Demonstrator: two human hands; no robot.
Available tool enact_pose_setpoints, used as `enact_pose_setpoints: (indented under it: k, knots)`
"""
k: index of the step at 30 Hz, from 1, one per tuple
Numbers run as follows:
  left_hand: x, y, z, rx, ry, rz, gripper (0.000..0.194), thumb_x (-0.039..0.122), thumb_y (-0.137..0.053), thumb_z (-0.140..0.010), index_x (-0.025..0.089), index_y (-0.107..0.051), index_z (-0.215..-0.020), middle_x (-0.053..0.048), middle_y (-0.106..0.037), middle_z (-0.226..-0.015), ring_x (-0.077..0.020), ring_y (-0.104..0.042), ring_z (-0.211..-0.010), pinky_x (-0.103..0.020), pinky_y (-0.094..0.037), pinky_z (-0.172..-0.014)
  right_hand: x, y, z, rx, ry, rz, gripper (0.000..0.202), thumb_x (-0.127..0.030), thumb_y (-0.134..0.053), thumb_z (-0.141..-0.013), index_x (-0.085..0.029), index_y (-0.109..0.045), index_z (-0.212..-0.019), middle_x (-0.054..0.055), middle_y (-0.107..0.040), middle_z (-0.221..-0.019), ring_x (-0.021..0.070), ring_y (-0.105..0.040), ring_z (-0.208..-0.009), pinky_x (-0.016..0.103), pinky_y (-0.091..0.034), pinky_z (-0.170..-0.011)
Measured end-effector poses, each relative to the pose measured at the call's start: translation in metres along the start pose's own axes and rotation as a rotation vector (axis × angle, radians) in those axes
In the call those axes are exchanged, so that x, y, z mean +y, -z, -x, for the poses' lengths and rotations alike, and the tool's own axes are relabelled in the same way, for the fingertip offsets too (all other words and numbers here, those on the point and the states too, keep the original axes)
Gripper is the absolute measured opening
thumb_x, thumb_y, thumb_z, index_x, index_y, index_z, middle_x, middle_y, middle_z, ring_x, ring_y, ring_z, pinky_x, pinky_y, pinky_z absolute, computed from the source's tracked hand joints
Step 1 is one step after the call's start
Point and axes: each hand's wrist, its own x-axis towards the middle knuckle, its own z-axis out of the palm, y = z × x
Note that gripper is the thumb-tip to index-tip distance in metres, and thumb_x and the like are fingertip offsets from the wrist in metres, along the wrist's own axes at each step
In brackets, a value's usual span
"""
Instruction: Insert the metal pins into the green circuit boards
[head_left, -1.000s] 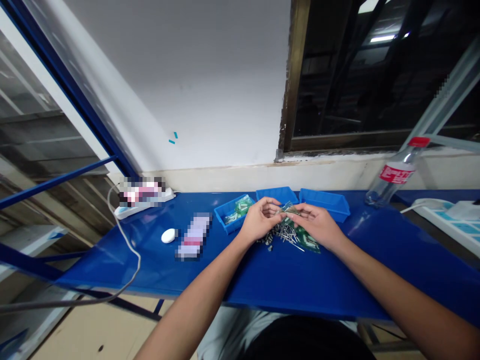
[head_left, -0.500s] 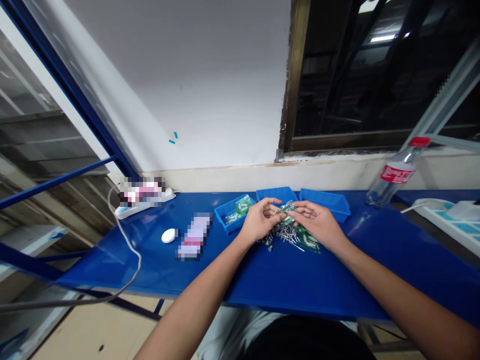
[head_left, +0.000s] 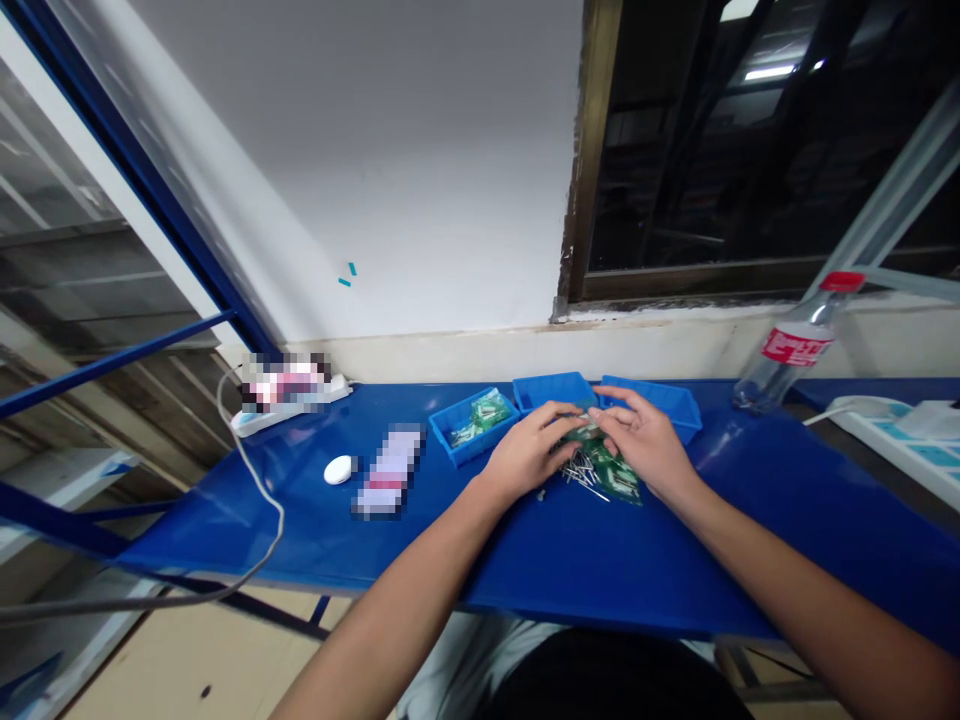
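My left hand [head_left: 534, 450] reaches over a pile of small metal parts, its fingers bent and pressed round the left side of a small clear bag [head_left: 587, 425]. On the bag's right side, my right hand [head_left: 643, 435] pinches with thumb and fingers. Green-and-clear bags [head_left: 619, 478] lie under and beside my right hand. Long thin metal screws or pins [head_left: 585, 478] are spread on the blue table between the hands. The left blue bin [head_left: 466, 455] holds similar green bags [head_left: 487, 408]. My left hand hides part of the metal pile.
Two more blue bins, a middle one [head_left: 553, 390] and a right one [head_left: 679, 410], stand behind my hands. A plastic bottle [head_left: 796, 345] stands at the back right. On the left are a round white object [head_left: 337, 470], a blurred-out flat object [head_left: 391, 470] and a power strip [head_left: 292, 412] with a cable.
My left hand has turned more palm-down and come lower over the metal parts. My right hand's fingers have lifted a little, and the small bag sits slightly lower.
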Motion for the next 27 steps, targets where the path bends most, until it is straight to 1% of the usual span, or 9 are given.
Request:
enact_pose_setpoints:
  k: [3, 6, 10, 13, 17, 21, 23, 25, 27]
  knots:
    - [-0.002, 0.002, 0.000, 0.101, 0.034, 0.016, 0.028, 0.021, -0.052, -0.103, 0.021, -0.066, -0.127, -0.011, -0.068, -0.127, -0.0214, -0.066, -0.118, -0.037, -0.056, -0.102, -0.004, -0.002, 0.002, -0.040, -0.036, 0.013, 0.045, -0.059, -0.070, -0.089, -0.021, -0.070, -0.112, 0.002, -0.069, -0.075, 0.0118, -0.053, -0.050, 0.025, -0.041, -0.045]
    - [0.001, 0.006, -0.002, 0.232, 0.134, 0.096, 0.023, 0.025, -0.057, -0.101, 0.020, -0.071, -0.119, -0.010, -0.073, -0.114, -0.0199, -0.071, -0.104, -0.033, -0.059, -0.091, -0.006, -0.003, 0.004, -0.084, -0.018, 0.021, 0.044, -0.061, -0.063, -0.093, -0.020, -0.073, -0.106, 0.006, -0.071, -0.082, 0.0156, -0.060, -0.060, 0.026, -0.045, -0.047]
    - [0.005, 0.006, -0.006, 0.273, 0.297, 0.277, 0.023, 0.032, -0.065, -0.097, 0.018, -0.076, -0.111, -0.009, -0.075, -0.103, -0.0158, -0.072, -0.077, -0.028, -0.059, -0.070, -0.006, -0.002, 0.004, -0.028, 0.174, 0.208, 0.036, -0.054, -0.075, -0.086, -0.021, -0.077, -0.100, 0.007, -0.068, -0.090, 0.0181, -0.063, -0.075, 0.029, -0.053, -0.062]
    - [0.004, 0.002, -0.007, 0.266, 0.401, 0.430, 0.027, 0.036, -0.071, -0.093, 0.016, -0.076, -0.110, -0.008, -0.075, -0.087, -0.0156, -0.072, -0.068, -0.027, -0.058, -0.067, -0.002, 0.000, 0.001, 0.020, 0.299, 0.322, 0.031, -0.052, -0.078, -0.084, -0.021, -0.079, -0.091, 0.009, -0.067, -0.101, 0.0210, -0.064, -0.086, 0.033, -0.057, -0.070]
    - [-0.002, -0.003, -0.007, 0.251, 0.495, 0.636, 0.038, 0.038, -0.078, -0.087, 0.014, -0.071, -0.115, -0.007, -0.075, -0.084, -0.0166, -0.073, -0.070, -0.028, -0.059, -0.069, 0.006, 0.001, -0.002, -0.028, 0.275, 0.233, 0.029, -0.050, -0.079, -0.084, -0.022, -0.078, -0.094, 0.010, -0.071, -0.110, 0.0257, -0.069, -0.101, 0.040, -0.059, -0.086]
    - [-0.002, -0.003, -0.007, 0.299, 0.541, 0.703, 0.050, 0.041, -0.081, -0.083, 0.016, -0.063, -0.122, -0.009, -0.075, -0.103, -0.0165, -0.074, -0.075, -0.027, -0.060, -0.067, 0.009, -0.002, 0.000, -0.022, 0.121, 0.064, 0.038, -0.050, -0.081, -0.081, -0.020, -0.071, -0.100, 0.009, -0.076, -0.098, 0.0246, -0.074, -0.088, 0.039, -0.063, -0.080]
    - [0.002, -0.003, -0.007, 0.316, 0.564, 0.631, 0.042, 0.045, -0.076, -0.088, 0.016, -0.064, -0.116, -0.008, -0.074, -0.096, -0.0159, -0.073, -0.071, -0.027, -0.060, -0.064, 0.009, -0.004, 0.002, 0.064, 0.129, 0.108, 0.037, -0.050, -0.079, -0.083, -0.020, -0.068, -0.102, 0.009, -0.076, -0.096, 0.0244, -0.074, -0.087, 0.037, -0.063, -0.076]
    - [0.007, -0.004, -0.006, 0.269, 0.526, 0.570, 0.037, 0.047, -0.070, -0.092, 0.015, -0.068, -0.110, -0.008, -0.073, -0.092, -0.0174, -0.073, -0.075, -0.029, -0.061, -0.069, 0.008, -0.003, 0.003, 0.125, 0.183, 0.216, 0.034, -0.048, -0.076, -0.086, -0.020, -0.067, -0.103, 0.009, -0.074, -0.097, 0.0240, -0.073, -0.087, 0.037, -0.063, -0.076]
    - [0.010, -0.005, -0.006, 0.199, 0.430, 0.548, 0.039, 0.047, -0.072, -0.091, 0.016, -0.070, -0.115, -0.011, -0.073, -0.104, -0.0209, -0.074, -0.091, -0.033, -0.063, -0.082, 0.008, -0.003, 0.004, 0.077, 0.243, 0.310, 0.030, -0.043, -0.075, -0.087, -0.021, -0.068, -0.105, 0.010, -0.073, -0.103, 0.0235, -0.073, -0.089, 0.037, -0.063, -0.077]
